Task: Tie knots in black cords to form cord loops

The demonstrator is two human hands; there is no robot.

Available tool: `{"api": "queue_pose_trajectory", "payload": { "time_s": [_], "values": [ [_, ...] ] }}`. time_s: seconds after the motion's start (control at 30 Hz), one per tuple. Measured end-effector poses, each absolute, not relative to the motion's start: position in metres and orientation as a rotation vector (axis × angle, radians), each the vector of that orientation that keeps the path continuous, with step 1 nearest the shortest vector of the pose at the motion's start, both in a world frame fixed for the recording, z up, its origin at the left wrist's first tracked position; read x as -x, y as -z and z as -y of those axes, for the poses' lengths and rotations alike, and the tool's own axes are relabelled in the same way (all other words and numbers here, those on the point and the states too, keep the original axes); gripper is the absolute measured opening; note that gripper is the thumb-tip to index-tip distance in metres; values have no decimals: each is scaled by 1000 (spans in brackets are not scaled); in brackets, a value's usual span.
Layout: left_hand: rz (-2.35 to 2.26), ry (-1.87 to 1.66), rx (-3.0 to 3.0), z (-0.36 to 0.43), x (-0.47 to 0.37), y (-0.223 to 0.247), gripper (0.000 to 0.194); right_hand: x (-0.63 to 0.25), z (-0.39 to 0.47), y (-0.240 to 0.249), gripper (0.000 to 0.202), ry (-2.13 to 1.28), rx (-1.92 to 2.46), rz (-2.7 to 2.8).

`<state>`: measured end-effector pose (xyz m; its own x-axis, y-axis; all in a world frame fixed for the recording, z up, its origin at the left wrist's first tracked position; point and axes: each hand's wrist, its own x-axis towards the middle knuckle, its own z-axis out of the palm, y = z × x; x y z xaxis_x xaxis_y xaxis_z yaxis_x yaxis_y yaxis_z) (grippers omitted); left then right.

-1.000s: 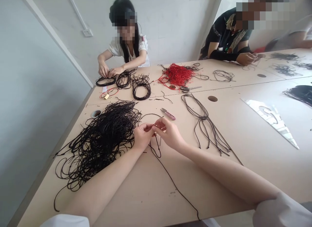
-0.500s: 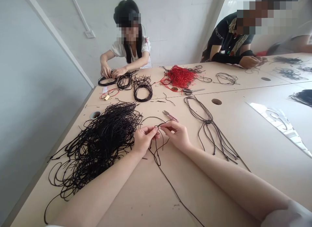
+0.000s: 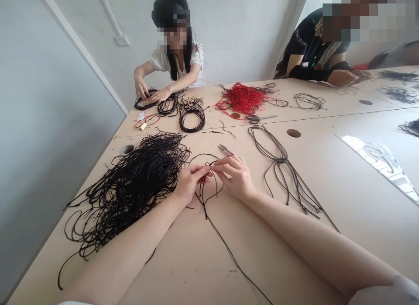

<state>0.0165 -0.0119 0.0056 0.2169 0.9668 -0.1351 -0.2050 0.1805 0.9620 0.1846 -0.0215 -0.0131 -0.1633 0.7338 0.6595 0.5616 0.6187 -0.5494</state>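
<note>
Both of my hands pinch a thin black cord (image 3: pixel 205 204) over the table. My left hand (image 3: pixel 191 180) grips it between thumb and forefinger, and a small loop shows at the fingertips. Close beside it, my right hand (image 3: pixel 235 176) pinches the cord near the same spot. Loops of the cord hang below the fingers, and one long strand runs toward the table's near edge. A pair of thread snips (image 3: pixel 225 150) lies just beyond my right hand. Left of my left hand is a large tangled pile of black cords (image 3: pixel 137 182).
A knotted bundle of black cords (image 3: pixel 280 160) lies to the right. Farther back are coiled black cords (image 3: pixel 192 117), a red cord pile (image 3: pixel 244 98) and scissors (image 3: pixel 258 119). Round holes (image 3: pixel 293 133) pierce the table (image 3: pixel 183 270). Two people (image 3: pixel 178 56) work across it.
My fingertips have drawn closer together on the cord, and its hanging loop has become narrower. The view has shifted slightly. The person opposite has moved their hands a little over a coil.
</note>
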Motion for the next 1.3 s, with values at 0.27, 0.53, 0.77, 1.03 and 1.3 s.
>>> {"api": "queue_pose_trajectory", "payload": {
  "time_s": [0.27,0.53,0.77,1.03,1.3],
  "values": [
    [-1011,-1104,-1085,13,-20,-4,20,-183,28,9,16,-17,1086,1918],
    [-1175,-1204,-1452,22,-24,-1,24,-168,36,6,21,-589,1186,1535],
    [-1230,-1198,-1593,28,-29,-7,22,-166,33,7,17,-882,1181,1387],
    [-1157,-1168,-1330,22,-30,-1,27,-168,26,10,25,-1084,1035,1204],
    [-1126,-1239,-1114,17,-28,-3,23,-172,16,15,25,-1139,1004,1217]
  ]
}}
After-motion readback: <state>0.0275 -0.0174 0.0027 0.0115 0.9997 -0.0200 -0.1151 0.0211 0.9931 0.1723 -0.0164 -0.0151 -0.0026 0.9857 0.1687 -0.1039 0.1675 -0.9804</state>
